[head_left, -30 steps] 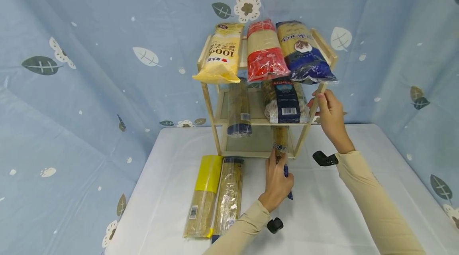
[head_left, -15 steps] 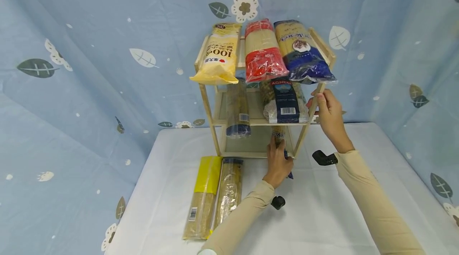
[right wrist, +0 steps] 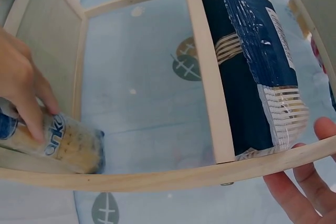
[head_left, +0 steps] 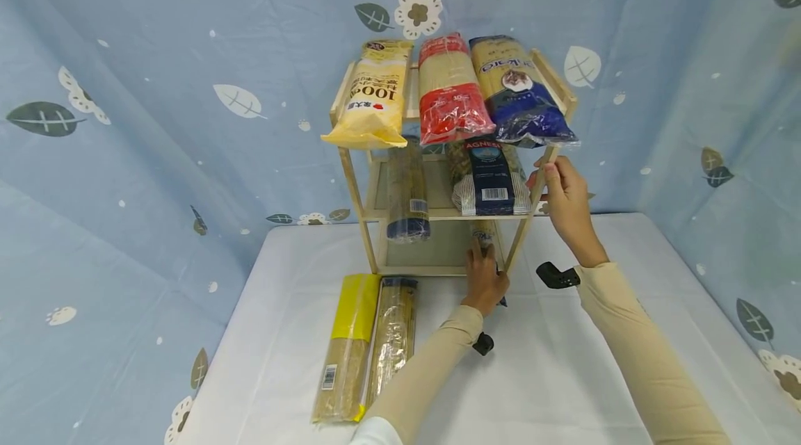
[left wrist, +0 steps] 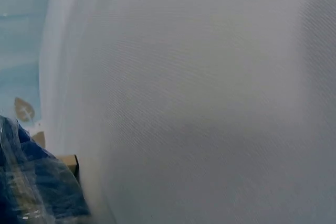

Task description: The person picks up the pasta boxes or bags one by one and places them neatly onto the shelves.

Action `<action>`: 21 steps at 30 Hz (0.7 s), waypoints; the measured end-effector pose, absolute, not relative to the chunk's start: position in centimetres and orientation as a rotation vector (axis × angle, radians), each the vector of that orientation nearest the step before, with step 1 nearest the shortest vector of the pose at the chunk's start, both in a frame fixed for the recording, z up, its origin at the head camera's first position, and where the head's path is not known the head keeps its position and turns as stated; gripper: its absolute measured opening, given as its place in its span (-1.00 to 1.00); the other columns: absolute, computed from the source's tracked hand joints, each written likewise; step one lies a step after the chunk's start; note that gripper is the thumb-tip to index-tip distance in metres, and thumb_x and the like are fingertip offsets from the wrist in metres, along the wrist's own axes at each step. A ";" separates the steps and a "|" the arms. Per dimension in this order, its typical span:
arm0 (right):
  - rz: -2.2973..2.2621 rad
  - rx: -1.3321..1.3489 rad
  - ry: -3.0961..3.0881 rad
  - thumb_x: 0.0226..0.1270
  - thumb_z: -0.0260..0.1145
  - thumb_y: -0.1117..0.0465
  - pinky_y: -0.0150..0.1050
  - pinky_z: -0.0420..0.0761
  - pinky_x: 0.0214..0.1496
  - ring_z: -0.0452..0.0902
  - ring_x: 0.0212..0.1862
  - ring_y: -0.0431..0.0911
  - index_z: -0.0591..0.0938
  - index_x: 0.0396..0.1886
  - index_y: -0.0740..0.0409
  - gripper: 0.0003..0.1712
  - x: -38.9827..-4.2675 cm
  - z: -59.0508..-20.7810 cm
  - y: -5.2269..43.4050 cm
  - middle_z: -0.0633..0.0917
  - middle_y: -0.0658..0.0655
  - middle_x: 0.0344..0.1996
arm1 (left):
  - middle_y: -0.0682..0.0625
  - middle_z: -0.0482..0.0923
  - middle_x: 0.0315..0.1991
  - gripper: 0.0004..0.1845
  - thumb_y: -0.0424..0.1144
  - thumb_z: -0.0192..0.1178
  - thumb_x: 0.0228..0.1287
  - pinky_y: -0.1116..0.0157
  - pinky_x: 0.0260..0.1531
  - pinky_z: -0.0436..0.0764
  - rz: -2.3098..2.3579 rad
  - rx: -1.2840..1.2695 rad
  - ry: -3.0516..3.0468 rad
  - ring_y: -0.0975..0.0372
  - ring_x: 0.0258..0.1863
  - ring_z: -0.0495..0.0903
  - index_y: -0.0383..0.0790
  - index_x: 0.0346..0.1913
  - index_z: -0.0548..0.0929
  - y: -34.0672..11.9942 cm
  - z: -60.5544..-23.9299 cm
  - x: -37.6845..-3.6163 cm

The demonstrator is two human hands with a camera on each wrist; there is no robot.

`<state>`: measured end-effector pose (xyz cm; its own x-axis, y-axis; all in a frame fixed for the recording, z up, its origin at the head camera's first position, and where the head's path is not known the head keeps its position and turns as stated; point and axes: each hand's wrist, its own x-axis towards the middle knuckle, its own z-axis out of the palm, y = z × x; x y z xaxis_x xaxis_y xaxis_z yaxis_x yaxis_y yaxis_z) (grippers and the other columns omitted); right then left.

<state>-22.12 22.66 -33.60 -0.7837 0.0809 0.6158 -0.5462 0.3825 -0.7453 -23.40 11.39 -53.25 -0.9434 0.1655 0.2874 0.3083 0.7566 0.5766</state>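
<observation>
In the head view my left hand point(head_left: 484, 284) grips a pasta pack point(head_left: 482, 231) with gold contents, lying on the right of the rack's bottom shelf. The right wrist view shows that hand's fingers over the pack point(right wrist: 73, 142), near its printed lettering. A crumpled blue plastic end point(left wrist: 42, 182) fills the left wrist view's lower corner. My right hand point(head_left: 568, 203) holds the front right post of the wooden rack point(head_left: 352, 181), thumb in front. In the right wrist view its fingertips point(right wrist: 289, 195) lie at the post, beside the dark blue Agnesi bag point(head_left: 491, 177) on the middle shelf.
Yellow point(head_left: 373, 94), red point(head_left: 452, 90) and blue point(head_left: 519, 92) pasta bags lie on the top shelf, overhanging its front. A slim pack point(head_left: 408, 191) juts from the middle shelf. On the white table lie a yellow-topped pack point(head_left: 345, 354) and a clear pack point(head_left: 393, 334).
My left hand has pushed the pasta pack farther back onto the bottom shelf. My right hand keeps its hold on the post. The head view has shifted slightly.
</observation>
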 end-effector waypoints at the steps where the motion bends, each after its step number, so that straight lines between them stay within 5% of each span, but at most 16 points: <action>1: 1.424 0.396 -2.076 0.56 -0.12 0.22 -0.44 0.55 -0.43 0.55 -0.36 -0.10 0.46 -0.06 0.45 -0.65 -22.1 -33.6 22.6 0.56 0.41 -0.38 | -0.39 0.08 0.37 -0.41 -0.42 0.21 0.05 0.08 0.18 0.36 -0.937 -0.377 -2.737 -0.12 0.21 0.30 -0.33 0.24 0.46 11.4 -53.3 -23.4; 11: 1.389 0.380 -2.086 0.56 -0.12 0.21 -0.48 0.55 -0.42 0.54 -0.34 -0.11 0.46 -0.07 0.43 -0.65 -21.8 -33.3 22.5 0.56 0.36 -0.39 | -0.36 0.04 0.38 -0.33 -0.15 0.30 0.13 0.06 0.12 0.44 -0.792 -0.451 -2.873 -0.20 0.28 0.20 -0.30 0.29 0.40 11.0 -52.3 -22.5; 21: 1.374 0.395 -2.089 0.57 -0.15 0.22 -0.45 0.54 -0.46 0.54 -0.33 0.01 0.43 -0.06 0.46 -0.64 -21.9 -33.6 22.3 0.56 0.43 -0.38 | -0.30 0.08 0.38 -0.36 -0.10 0.28 0.17 -0.07 0.05 0.45 -0.843 -0.458 -2.943 -0.12 0.33 0.18 -0.21 0.31 0.41 9.9 -51.4 -21.7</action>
